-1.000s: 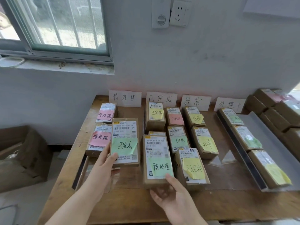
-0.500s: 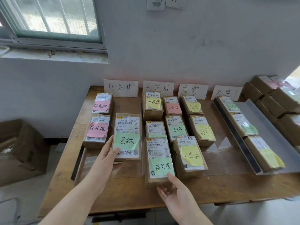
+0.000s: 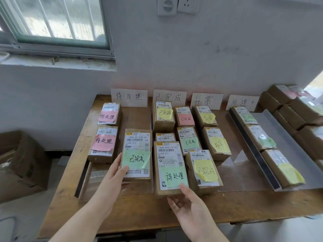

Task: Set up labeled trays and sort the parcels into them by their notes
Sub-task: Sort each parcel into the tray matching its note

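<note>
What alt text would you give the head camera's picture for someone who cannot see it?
A person's left hand and right hand each hold a green-noted parcel, the left parcel and right parcel, over a wooden table. Behind them, more parcels with coloured notes lie in rows below four handwritten label cards at the wall.

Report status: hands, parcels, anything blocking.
Left hand grips large 已完成 parcel; right hand grips green 待处理 parcel. Each sits in the other's column. Nothing on top of either.
</note>
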`<state>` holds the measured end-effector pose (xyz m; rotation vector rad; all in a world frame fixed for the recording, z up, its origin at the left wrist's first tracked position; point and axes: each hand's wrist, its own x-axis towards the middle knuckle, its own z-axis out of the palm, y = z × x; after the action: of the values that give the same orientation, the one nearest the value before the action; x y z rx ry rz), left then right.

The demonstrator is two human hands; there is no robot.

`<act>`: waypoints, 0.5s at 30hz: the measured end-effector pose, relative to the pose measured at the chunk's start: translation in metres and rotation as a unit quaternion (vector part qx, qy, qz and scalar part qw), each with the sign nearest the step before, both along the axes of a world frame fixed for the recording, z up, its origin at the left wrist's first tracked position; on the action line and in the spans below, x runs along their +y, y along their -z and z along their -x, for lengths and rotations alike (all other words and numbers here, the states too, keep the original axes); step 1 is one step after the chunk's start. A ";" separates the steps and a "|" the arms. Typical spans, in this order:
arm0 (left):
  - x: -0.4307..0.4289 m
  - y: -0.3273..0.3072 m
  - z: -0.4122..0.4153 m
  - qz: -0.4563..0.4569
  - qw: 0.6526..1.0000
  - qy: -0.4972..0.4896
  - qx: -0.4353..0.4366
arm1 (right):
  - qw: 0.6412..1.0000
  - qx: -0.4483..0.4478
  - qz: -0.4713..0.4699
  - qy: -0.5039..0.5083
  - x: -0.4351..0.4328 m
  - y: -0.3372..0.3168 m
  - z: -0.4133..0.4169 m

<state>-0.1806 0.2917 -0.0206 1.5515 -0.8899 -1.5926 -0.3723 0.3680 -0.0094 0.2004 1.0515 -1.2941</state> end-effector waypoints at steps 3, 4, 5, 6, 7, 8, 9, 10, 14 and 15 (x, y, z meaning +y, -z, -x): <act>0.002 -0.001 0.004 -0.013 1.000 -0.003 0.010 | 1.000 0.000 0.023 0.013 -0.004 -0.009 0.005; 0.002 -0.002 0.005 -0.014 1.000 0.000 0.010 | 0.999 0.002 0.034 0.018 -0.005 -0.012 0.008; 0.002 -0.003 0.007 -0.014 1.000 0.005 0.009 | 0.999 0.007 0.046 0.023 -0.007 -0.017 0.010; 0.002 -0.004 0.008 -0.011 1.000 0.010 0.007 | 0.998 0.013 0.059 0.027 -0.008 -0.020 0.013; 0.002 -0.005 0.010 -0.011 1.000 0.014 0.009 | 0.997 0.017 0.071 0.032 -0.010 -0.023 0.016; 0.002 -0.006 0.011 -0.013 1.000 0.017 0.013 | 0.996 0.022 0.083 0.033 -0.011 -0.025 0.019; 0.002 -0.006 0.013 -0.016 0.999 0.022 0.018 | 0.994 0.028 0.095 0.036 -0.013 -0.027 0.022; 0.003 -0.006 0.014 -0.019 0.999 0.031 0.023 | 0.993 0.034 0.104 0.041 -0.014 -0.029 0.025; 0.010 -0.002 0.024 -0.022 0.998 0.050 0.044 | 0.992 0.055 0.110 0.038 -0.019 -0.039 0.040; 0.012 -0.002 0.028 -0.020 0.997 0.048 0.048 | 0.992 0.060 0.109 0.031 -0.020 -0.041 0.044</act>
<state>-0.2086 0.3040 -0.0183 1.4662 -0.8964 -1.7482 -0.4160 0.3484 0.0314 -0.0096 1.0029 -1.4811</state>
